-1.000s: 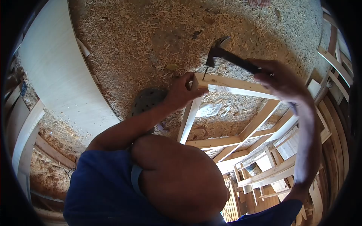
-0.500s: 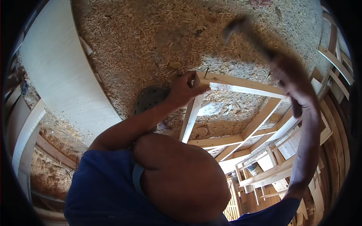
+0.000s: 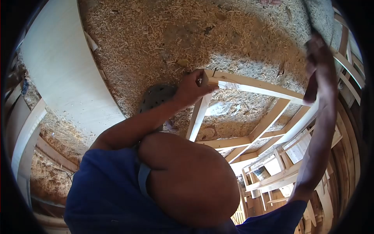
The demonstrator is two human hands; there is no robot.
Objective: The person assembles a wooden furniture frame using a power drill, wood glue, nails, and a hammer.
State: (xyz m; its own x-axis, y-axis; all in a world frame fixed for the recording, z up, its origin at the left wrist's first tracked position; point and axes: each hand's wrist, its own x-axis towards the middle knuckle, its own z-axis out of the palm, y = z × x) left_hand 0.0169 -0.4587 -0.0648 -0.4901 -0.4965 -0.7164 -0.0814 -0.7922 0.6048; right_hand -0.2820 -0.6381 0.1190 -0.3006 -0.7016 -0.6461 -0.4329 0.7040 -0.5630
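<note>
My left hand [image 3: 191, 89] is closed around the near-left corner of a wooden frame [image 3: 261, 86], its thumb lying along the pale wood. A dark nail [image 3: 214, 72] stands partly out of the corner, just right of my fingers. High at the right, my right hand [image 3: 322, 56] is wrapped around the handle of a hammer [image 3: 310, 93]. The handle's lower end shows below my fist. Its upper part runs blurred toward the top edge, and the hammer head cannot be made out there.
Wood shavings cover the floor [image 3: 156, 43]. A large pale board [image 3: 70, 74] lies at the left. A dark perforated clog [image 3: 156, 97] is beside my left forearm. Several timber strips [image 3: 346, 64] lean at the right, and more wooden framework [image 3: 280, 179] stands at the lower right.
My right hand has swung the hammer up and to the right, away from the nail, carrying its head out of clear view. My left hand keeps its grip on the frame corner.
</note>
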